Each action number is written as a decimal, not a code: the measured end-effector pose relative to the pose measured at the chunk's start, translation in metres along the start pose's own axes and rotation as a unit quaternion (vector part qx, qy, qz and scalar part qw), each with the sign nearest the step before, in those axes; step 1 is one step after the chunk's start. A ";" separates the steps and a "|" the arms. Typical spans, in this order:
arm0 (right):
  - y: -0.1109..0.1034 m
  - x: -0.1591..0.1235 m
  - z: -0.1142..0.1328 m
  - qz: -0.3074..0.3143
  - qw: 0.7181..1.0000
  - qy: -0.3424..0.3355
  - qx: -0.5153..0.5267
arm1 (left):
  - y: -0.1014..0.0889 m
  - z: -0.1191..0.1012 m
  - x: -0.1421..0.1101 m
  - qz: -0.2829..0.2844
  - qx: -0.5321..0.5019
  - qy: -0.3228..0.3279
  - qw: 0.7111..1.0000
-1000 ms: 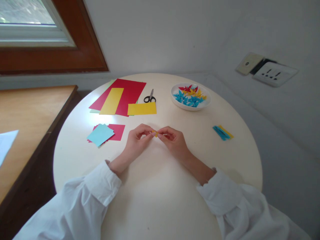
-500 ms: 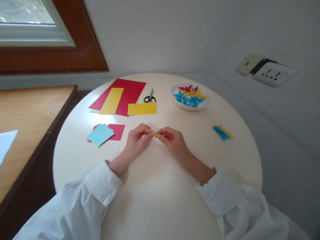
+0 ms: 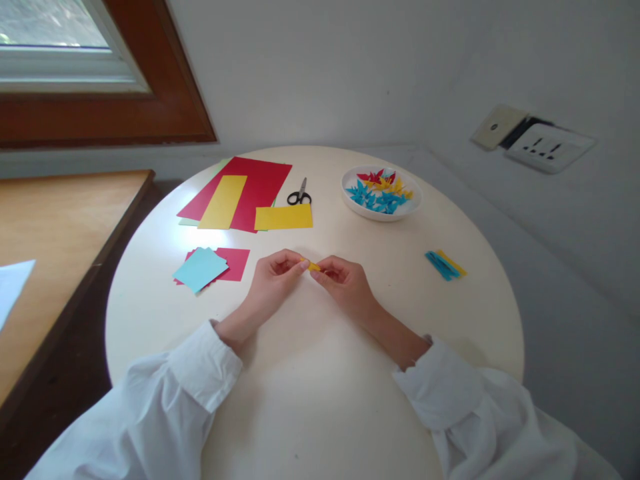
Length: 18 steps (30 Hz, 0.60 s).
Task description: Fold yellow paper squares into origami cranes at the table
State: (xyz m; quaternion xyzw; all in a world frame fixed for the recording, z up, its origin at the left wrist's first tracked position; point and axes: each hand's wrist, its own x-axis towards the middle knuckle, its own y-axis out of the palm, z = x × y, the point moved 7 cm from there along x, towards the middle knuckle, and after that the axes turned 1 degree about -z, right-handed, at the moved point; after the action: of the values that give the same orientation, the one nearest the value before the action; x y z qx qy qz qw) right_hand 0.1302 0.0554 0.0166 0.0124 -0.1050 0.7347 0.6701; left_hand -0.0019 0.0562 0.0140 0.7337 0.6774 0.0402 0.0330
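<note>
Left hand (image 3: 278,285) and right hand (image 3: 347,285) both pinched on the small yellow paper (image 3: 314,266); probably feather-light and crease-prone, so I'd go gentle, ends only.

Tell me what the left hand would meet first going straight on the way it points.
Likely the fingers of the right hand, just across the small yellow paper; the white plate lies roughly beyond, though depth is unclear.
</note>
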 end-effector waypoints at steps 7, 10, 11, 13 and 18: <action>-0.001 -0.001 0.003 -0.006 1.000 -0.001 -0.010 | -0.004 -0.001 0.001 -0.027 0.003 0.001 1.000; -0.001 -0.002 0.001 -0.005 1.000 0.008 0.000 | -0.005 -0.001 0.002 -0.029 -0.010 0.003 1.000; -0.001 -0.002 0.001 -0.006 1.000 0.012 0.003 | -0.005 -0.001 0.002 -0.030 -0.014 0.004 0.999; 0.000 -0.001 0.000 -0.007 1.000 0.017 0.011 | -0.005 -0.002 0.002 -0.032 -0.023 0.005 0.999; 0.000 0.000 -0.003 -0.006 0.999 0.022 0.030 | -0.005 -0.002 0.002 -0.037 -0.037 0.000 0.999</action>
State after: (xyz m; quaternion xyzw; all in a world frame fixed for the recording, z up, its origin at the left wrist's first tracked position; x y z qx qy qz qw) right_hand 0.1307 0.0554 0.0138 0.0171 -0.0685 0.7337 0.6758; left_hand -0.0068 0.0584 0.0154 0.7066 0.7020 0.0642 0.0620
